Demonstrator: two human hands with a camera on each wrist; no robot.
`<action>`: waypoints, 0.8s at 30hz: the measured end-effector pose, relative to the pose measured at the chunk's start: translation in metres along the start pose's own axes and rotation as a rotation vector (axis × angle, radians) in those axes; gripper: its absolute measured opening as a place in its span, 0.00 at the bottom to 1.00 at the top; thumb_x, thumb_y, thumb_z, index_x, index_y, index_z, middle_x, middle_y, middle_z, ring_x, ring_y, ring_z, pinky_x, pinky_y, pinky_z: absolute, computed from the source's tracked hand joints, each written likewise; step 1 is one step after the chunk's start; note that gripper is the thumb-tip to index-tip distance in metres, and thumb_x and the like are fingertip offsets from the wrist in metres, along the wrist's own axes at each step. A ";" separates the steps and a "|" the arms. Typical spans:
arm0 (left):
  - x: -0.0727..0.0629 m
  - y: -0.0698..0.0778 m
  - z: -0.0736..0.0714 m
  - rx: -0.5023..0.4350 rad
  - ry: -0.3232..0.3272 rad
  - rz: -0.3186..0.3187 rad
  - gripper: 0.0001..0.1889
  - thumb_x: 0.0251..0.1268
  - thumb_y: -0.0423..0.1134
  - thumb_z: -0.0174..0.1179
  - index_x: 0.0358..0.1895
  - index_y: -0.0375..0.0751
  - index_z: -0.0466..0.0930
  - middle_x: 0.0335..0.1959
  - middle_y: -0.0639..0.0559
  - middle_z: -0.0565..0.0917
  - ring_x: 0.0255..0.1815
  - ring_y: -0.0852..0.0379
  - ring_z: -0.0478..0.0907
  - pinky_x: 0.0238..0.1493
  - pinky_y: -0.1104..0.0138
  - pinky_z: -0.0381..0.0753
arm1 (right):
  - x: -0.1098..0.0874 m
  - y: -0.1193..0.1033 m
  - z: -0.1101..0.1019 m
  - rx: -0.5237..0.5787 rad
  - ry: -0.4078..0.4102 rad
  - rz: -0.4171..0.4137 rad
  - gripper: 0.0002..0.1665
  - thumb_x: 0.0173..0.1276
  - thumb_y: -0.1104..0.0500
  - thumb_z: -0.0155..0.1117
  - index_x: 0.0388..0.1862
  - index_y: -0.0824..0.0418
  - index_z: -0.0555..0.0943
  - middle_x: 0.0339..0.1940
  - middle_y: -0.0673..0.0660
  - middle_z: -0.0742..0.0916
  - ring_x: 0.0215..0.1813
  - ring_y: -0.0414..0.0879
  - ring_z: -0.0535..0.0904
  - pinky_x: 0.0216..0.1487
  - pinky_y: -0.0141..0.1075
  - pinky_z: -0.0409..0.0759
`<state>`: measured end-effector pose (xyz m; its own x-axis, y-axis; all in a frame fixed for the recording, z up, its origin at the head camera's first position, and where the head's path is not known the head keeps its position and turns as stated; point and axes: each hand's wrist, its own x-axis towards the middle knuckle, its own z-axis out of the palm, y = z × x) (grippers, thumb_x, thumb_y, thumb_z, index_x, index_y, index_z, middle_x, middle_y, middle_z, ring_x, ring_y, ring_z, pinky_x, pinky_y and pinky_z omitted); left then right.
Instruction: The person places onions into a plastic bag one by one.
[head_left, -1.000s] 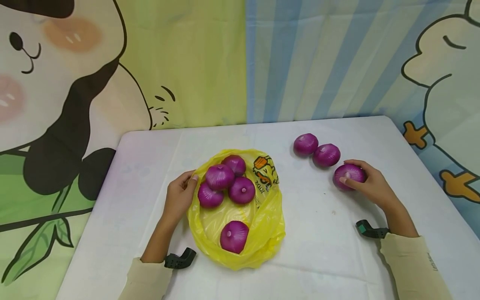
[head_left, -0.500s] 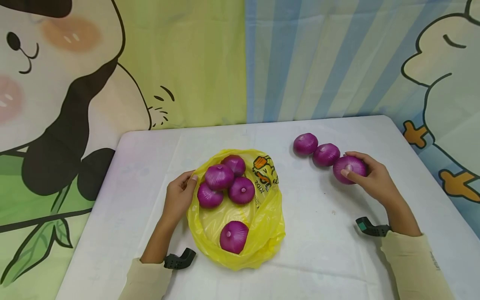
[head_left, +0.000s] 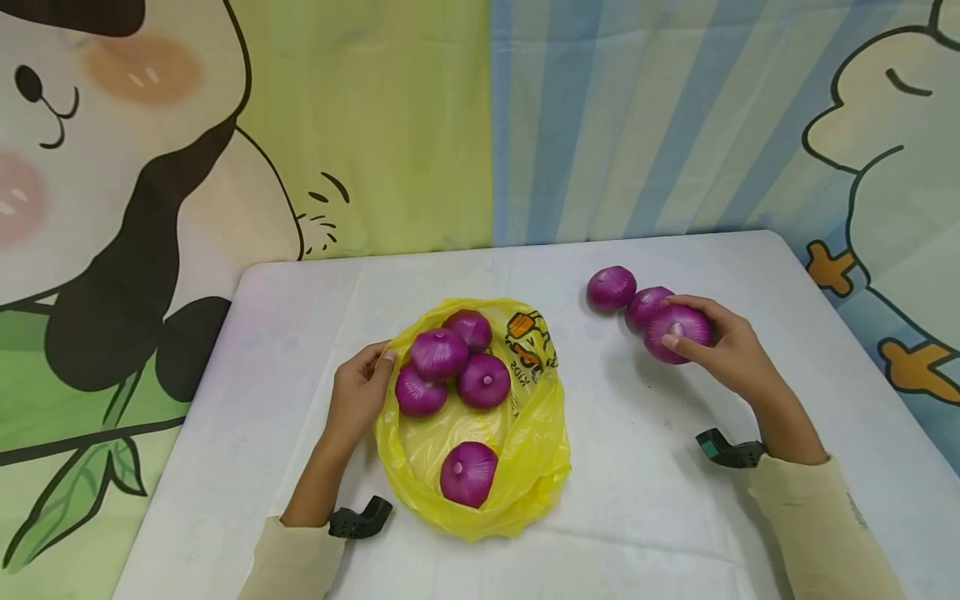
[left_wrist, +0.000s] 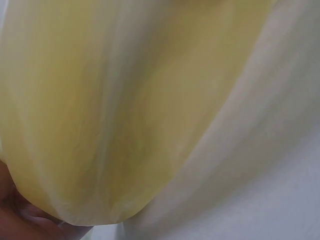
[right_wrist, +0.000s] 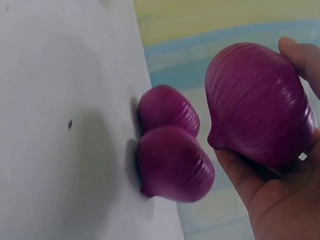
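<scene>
My right hand (head_left: pixel 731 350) grips a purple onion (head_left: pixel 677 333) between thumb and fingers, lifted off the table with its shadow falling below. In the right wrist view that onion (right_wrist: pixel 257 105) fills much of the right side, held in the curled hand (right_wrist: pixel 290 200). My left hand (head_left: pixel 362 396) pinches the left rim of an open yellow plastic bag (head_left: pixel 543 458). Inside the bag lie several onions: a cluster (head_left: pixel 439 354) toward the back and a single onion (head_left: pixel 468 473) near the front. Yellow plastic (left_wrist: pixel 125 110) fills most of the left wrist view, with part of the hand (left_wrist: pixel 30 220) below it.
Two more onions, a farther one (head_left: pixel 611 288) and a nearer one (head_left: pixel 647 307), rest on the white table (head_left: pixel 615 517) right of the bag; the held onion overlaps the nearer one. A cartoon-printed cloth (head_left: pixel 390 125) hangs behind the table. Black devices (head_left: pixel 360 518) sit on both wrists.
My right hand has raised the onion off the table and moved it back and then left, over toward the other two. The left hand and the bag have stayed put.
</scene>
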<state>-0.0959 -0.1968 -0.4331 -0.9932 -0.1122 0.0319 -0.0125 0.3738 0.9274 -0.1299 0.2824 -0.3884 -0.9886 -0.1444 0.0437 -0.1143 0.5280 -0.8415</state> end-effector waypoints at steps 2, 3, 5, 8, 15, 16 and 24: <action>0.000 -0.001 0.000 0.003 0.005 0.009 0.21 0.74 0.50 0.53 0.56 0.38 0.81 0.46 0.45 0.85 0.44 0.54 0.80 0.40 0.73 0.78 | 0.003 -0.004 0.003 0.015 -0.020 -0.004 0.36 0.66 0.57 0.69 0.71 0.57 0.67 0.67 0.66 0.69 0.63 0.67 0.65 0.39 0.26 0.78; 0.000 -0.001 0.000 0.003 0.007 0.011 0.21 0.74 0.50 0.53 0.55 0.38 0.81 0.46 0.45 0.85 0.43 0.54 0.80 0.40 0.73 0.79 | 0.004 -0.006 0.006 0.023 -0.028 -0.006 0.35 0.66 0.58 0.68 0.71 0.57 0.68 0.67 0.66 0.70 0.63 0.66 0.65 0.40 0.27 0.78; 0.000 -0.001 0.001 0.007 0.009 0.013 0.21 0.74 0.51 0.53 0.55 0.38 0.81 0.46 0.44 0.85 0.43 0.54 0.80 0.40 0.73 0.79 | 0.007 -0.011 0.011 0.043 -0.043 -0.020 0.34 0.66 0.59 0.68 0.70 0.56 0.69 0.66 0.64 0.71 0.62 0.64 0.67 0.41 0.28 0.79; 0.000 0.000 0.000 0.011 0.007 0.012 0.21 0.74 0.50 0.52 0.55 0.38 0.81 0.46 0.45 0.85 0.43 0.54 0.80 0.40 0.73 0.78 | 0.011 -0.016 0.022 0.074 -0.073 -0.066 0.33 0.65 0.61 0.68 0.69 0.57 0.70 0.64 0.62 0.72 0.61 0.62 0.68 0.43 0.30 0.79; -0.001 0.001 0.001 -0.012 -0.005 0.007 0.19 0.75 0.47 0.52 0.56 0.37 0.80 0.48 0.44 0.85 0.45 0.53 0.80 0.40 0.73 0.79 | 0.023 -0.026 0.051 0.080 -0.155 -0.089 0.34 0.63 0.59 0.71 0.68 0.55 0.72 0.67 0.64 0.71 0.63 0.65 0.68 0.50 0.54 0.79; -0.001 0.001 0.000 -0.012 -0.005 0.008 0.19 0.75 0.47 0.52 0.56 0.37 0.80 0.48 0.43 0.85 0.45 0.53 0.81 0.40 0.73 0.79 | 0.024 -0.028 0.054 0.081 -0.165 -0.090 0.33 0.63 0.58 0.71 0.68 0.54 0.72 0.67 0.63 0.71 0.63 0.65 0.68 0.51 0.57 0.78; -0.002 0.003 -0.001 -0.026 -0.009 0.020 0.19 0.75 0.47 0.53 0.57 0.37 0.80 0.48 0.43 0.85 0.44 0.52 0.81 0.39 0.73 0.79 | 0.034 -0.043 0.075 0.099 -0.211 -0.157 0.31 0.63 0.58 0.71 0.65 0.53 0.75 0.64 0.58 0.76 0.62 0.61 0.72 0.52 0.55 0.77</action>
<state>-0.0944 -0.1963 -0.4305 -0.9942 -0.0962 0.0473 0.0105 0.3518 0.9360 -0.1510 0.1923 -0.3916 -0.9160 -0.3944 0.0735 -0.2441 0.4025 -0.8823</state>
